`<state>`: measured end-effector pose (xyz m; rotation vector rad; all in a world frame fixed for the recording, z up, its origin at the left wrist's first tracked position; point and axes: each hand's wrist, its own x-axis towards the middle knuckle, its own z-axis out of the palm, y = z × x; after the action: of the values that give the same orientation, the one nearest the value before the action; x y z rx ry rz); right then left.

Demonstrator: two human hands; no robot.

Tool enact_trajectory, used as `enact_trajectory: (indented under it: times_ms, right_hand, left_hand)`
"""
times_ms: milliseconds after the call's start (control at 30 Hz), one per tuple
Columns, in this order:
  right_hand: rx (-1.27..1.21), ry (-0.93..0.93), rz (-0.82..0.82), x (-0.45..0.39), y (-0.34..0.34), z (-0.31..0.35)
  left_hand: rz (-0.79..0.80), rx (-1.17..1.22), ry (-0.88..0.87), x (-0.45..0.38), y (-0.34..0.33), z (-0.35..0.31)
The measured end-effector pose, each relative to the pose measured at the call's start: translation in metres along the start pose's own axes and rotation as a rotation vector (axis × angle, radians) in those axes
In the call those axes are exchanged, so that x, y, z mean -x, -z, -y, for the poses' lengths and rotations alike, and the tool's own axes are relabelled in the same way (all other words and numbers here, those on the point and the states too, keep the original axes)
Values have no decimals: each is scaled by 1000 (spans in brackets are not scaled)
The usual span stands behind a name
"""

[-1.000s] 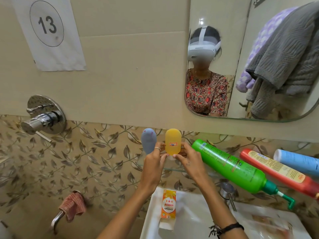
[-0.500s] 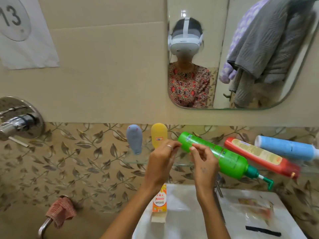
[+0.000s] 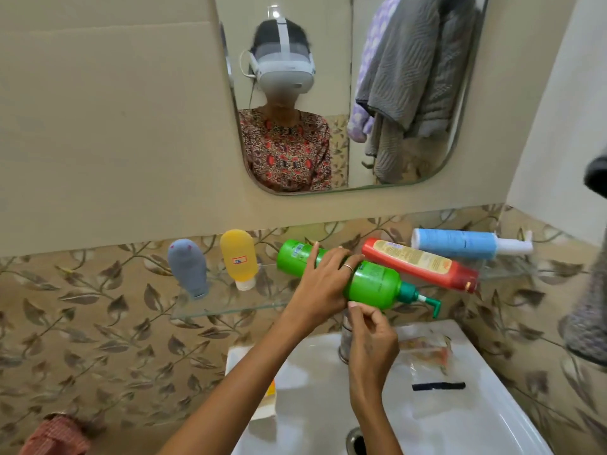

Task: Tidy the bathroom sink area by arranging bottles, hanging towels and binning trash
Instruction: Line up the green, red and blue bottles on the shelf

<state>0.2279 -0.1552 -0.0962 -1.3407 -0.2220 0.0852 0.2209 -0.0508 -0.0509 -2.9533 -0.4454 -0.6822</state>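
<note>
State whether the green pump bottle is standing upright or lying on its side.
Lying on its side: the green pump bottle stretches across the glass shelf, pump pointing right, left hand on it.

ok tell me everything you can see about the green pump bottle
The green pump bottle looks like glossy, slightly translucent plastic, with a darker teal collar and a pump nozzle bent downward at its right end. It lies tilted on its side over the glass shelf, base up-left, pump down-right. The left hand is laid over its middle, fingers wrapped on top; the right hand touches its underside with fingertips. The red bottle lies just behind it.
</note>
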Motion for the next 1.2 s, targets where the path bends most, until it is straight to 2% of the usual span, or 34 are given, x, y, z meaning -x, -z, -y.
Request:
enact_trajectory:
  times_ms: [133,333,433,533,700,833,933,1067,1200]
  right_hand:
    - [53,90,5,-3,4,-3]
    - [190,375,3,-4,11,-3]
    - [114,378,35,-8,11,4]
    - [-74,277,68,-13,9,22]
    - [-326,219,324,-24,8,55]
    - [-244,157,635,-41,2,67]
    - [-118,143,851,-48,-10,75]
    - [-151,122,882,-46,-15,79]
    - [-196,126,865,-37,-17,86]
  left_hand:
    - [-51,34,-15,0,0,2]
    - [-33,-4,-138,-2,16,8]
    - [-81,96,-140,-2,27,9]
    - [-143,263,-118,0,40,9]
    - [-223,712,78,0,65,5]
    - [-283,1033,254,4,83,3]
    - [-278,1234,303,3,93,0]
    - [-286,1333,283,3,110,1]
    - [-264,1276,247,6,123,5]
